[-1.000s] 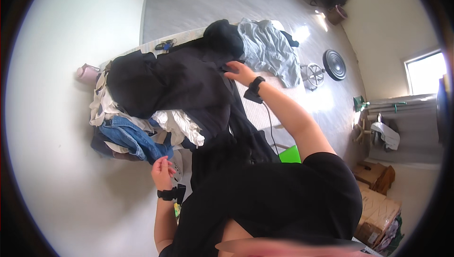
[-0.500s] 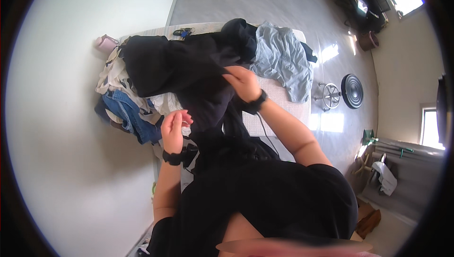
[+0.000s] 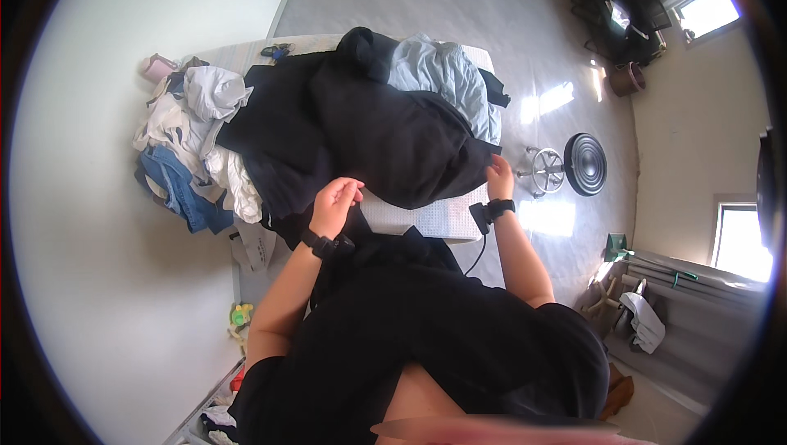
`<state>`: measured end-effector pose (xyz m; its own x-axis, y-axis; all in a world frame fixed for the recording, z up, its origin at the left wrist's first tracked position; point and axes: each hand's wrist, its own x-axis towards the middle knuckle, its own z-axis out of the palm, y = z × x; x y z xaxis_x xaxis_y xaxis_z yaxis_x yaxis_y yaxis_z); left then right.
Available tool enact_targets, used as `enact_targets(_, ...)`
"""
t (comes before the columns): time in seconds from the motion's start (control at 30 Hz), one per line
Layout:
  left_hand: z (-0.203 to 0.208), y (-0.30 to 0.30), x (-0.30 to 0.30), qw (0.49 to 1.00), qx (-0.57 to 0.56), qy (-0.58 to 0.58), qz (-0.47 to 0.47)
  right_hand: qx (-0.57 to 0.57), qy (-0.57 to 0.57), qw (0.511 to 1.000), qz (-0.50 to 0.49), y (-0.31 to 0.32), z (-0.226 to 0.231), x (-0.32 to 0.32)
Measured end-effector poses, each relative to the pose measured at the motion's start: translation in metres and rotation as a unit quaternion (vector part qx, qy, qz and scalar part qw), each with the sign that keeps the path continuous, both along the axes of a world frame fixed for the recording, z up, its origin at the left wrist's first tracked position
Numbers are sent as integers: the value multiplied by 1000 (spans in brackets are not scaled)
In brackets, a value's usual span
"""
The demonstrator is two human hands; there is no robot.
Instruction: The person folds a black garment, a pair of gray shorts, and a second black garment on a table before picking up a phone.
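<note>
A large black garment is spread over a light patterned table-like surface. My right hand pinches its right corner between thumb and fingers. My left hand hovers at the garment's near edge, its fingers curled together with no cloth visible in them. Under and behind the black piece lies a light blue-grey garment. To the left is a heap of white clothes and blue denim. I wear a dark strapped device on each wrist.
A pink container stands at the far left corner, and a small dark item lies along the far edge. Right of the surface are a round black stool seat and a wheeled metal base. A white wall borders the left.
My right hand has swung right, pulling the black garment's end across the light blue-grey one. The black cloth has come off the white clothes at left. My left hand has shifted slightly right.
</note>
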<state>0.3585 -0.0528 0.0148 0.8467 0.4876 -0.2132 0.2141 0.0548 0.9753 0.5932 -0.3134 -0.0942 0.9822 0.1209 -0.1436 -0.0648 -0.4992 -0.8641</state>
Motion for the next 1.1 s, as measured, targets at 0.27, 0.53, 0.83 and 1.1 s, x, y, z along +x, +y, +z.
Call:
enact_targets(0.27, -56, 8, 0, 994, 71, 44, 77, -222, -191, 902, 317, 102, 29, -31)
enact_targets(0.53, -52, 2, 0, 987, 147, 61, 26, -273, -43, 896, 347, 134, -7, -43)
enact_targets(0.83, -47, 35, 15, 919, 394, -10, -8, -150, -148, 644, 736, 40, 43, -93)
enact_targets(1.1, -95, 44, 56, 959, 265, 97, -35, -435, 115, 608, 654, -47, 59, -70)
